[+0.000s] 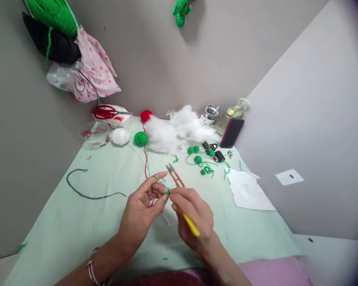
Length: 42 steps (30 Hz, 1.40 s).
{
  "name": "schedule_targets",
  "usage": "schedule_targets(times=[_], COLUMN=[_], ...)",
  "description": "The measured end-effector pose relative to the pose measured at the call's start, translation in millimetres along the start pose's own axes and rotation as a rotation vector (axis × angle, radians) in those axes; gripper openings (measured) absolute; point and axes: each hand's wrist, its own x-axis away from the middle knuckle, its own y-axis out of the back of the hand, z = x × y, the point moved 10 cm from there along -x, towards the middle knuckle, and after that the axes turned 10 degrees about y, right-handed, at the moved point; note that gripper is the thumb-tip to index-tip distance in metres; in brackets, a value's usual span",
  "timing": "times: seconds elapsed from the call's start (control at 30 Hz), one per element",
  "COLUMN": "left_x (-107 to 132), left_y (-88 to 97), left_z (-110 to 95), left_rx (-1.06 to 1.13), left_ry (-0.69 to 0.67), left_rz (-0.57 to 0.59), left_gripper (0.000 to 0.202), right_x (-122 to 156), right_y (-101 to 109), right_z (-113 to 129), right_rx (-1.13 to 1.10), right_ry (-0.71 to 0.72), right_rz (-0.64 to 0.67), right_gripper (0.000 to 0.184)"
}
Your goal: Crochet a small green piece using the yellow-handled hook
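Note:
My left hand (141, 202) pinches a small piece of green crochet work (167, 192), with a green strand running over its raised index finger. In my right hand (193, 212) is a crochet hook with a yellow handle (191, 225); its tip meets the green piece, though the fingers hide most of it. Thread snips (175, 176) with orange handles lie just beyond the fingertips. The green strand leads back to a green yarn ball (141, 138). Behind it sits a red yarn ball (146, 116), its strand passing beneath my left hand.
White stuffing (181, 127) is heaped along the back, beside a bottle (228, 115) and a leaning phone (232, 133). Small green crocheted pieces (198, 160) are scattered right of centre. At left are a white yarn ball (120, 136), red scissors (106, 112) and a dark cord (77, 192).

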Motion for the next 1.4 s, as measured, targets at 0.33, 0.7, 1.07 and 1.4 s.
schedule_targets(times=[0.33,0.7,1.07,1.4], left_x=[-9.9,-11.5,-7.2,-4.7], left_y=[-7.4,-14.2,-16.3,-18.2], left_z=[8.6,21.8,11.9,7.2], left_rx=[0.228,0.279,0.155,0.131], left_ry=[0.220,0.275,0.195,0.181], left_rz=[0.162,0.178,0.194,0.181], left_gripper=[0.042,0.047,0.036,0.056], right_x=[8.4,10.2,19.2,19.1], right_y=[6.7,-1.6,-18.2,-20.6], right_z=[-43.9,-27.6,-63.9,-59.1], right_rx=[-0.459,-0.155,-0.677,-0.756], right_ry=[-0.432,-0.231,-0.621,-0.600], right_rz=[-0.330,-0.157,-0.283,-0.283], right_gripper=[0.024,0.040,0.019,0.006])
